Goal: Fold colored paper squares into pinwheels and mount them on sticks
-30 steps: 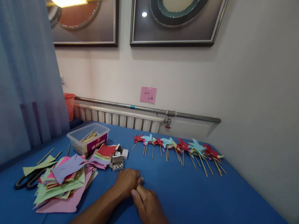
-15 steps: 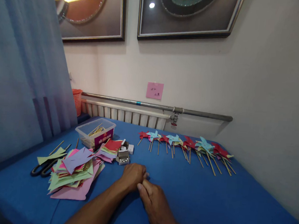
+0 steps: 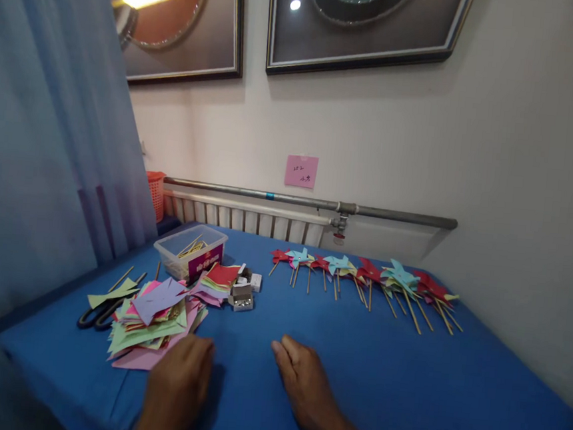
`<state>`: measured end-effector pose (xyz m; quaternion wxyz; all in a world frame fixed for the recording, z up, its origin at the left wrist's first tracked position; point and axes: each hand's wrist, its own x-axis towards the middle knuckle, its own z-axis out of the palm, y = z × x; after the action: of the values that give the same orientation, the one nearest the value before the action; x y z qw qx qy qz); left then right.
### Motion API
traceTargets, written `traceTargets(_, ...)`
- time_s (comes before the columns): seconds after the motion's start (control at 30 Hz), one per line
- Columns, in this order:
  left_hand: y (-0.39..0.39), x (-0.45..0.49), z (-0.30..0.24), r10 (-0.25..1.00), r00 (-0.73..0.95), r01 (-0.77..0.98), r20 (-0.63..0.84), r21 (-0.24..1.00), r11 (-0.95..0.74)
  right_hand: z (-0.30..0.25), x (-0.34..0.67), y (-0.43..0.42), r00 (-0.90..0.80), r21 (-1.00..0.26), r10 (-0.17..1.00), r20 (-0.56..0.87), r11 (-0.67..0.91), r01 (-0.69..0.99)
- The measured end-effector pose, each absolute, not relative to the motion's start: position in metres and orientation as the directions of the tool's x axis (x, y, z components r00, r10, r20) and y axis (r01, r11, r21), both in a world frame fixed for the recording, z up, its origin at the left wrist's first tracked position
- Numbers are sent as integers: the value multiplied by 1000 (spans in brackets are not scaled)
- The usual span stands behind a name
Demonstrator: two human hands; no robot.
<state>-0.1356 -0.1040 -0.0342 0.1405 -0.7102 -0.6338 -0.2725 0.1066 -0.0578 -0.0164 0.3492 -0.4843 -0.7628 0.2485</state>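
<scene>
My left hand, a little blurred, is curled into a fist at the near edge of the stack of coloured paper sheets. Nothing shows protruding from it. My right hand rests on the blue cloth to the right, its fingers folded in and the thumb laid against them, with nothing visible in its grip. A gap of bare cloth separates the hands. Beyond them lie a smaller pile of paper squares and an open small box of shiny pins or fasteners.
A clear plastic tub holds thin sticks. Black-handled scissors lie left, partly under paper. Several finished pinwheels on sticks line the back right. A blue curtain hangs at left; a pipe and radiator run along the wall.
My hands were together at the middle and are now apart. The left has drawn back and left towards the paper stack; the right has stayed nearly in place. The view has shifted slightly.
</scene>
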Motion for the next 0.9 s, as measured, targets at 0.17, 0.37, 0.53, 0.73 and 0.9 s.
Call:
traceTargets(0.17, -134, -228, -46, 685, -70, 995, 726, 3, 98, -19, 102, -58, -302, -704, 900, 314, 434, 562)
traceTargets(0.37, -124, -249, -24, 761, 35, 980, 648, -173, 103, -17, 101, -57, -299, -709, 904, 305, 425, 562)
traceTargets(0.53, -111, -252, -13, 794, 39, 973, 607, -205, 109, -17, 103, -57, -311, -713, 897, 313, 438, 547)
traceTargets(0.73, -116, -257, -22, 755, -19, 975, 655, -154, 158, -17, 103, -57, -300, -710, 905, 303, 424, 562)
traceTargets(0.9, -124, -246, -34, 805, -43, 983, 592, -117, 139, -18, 102, -56, -310, -703, 907, 286, 418, 575)
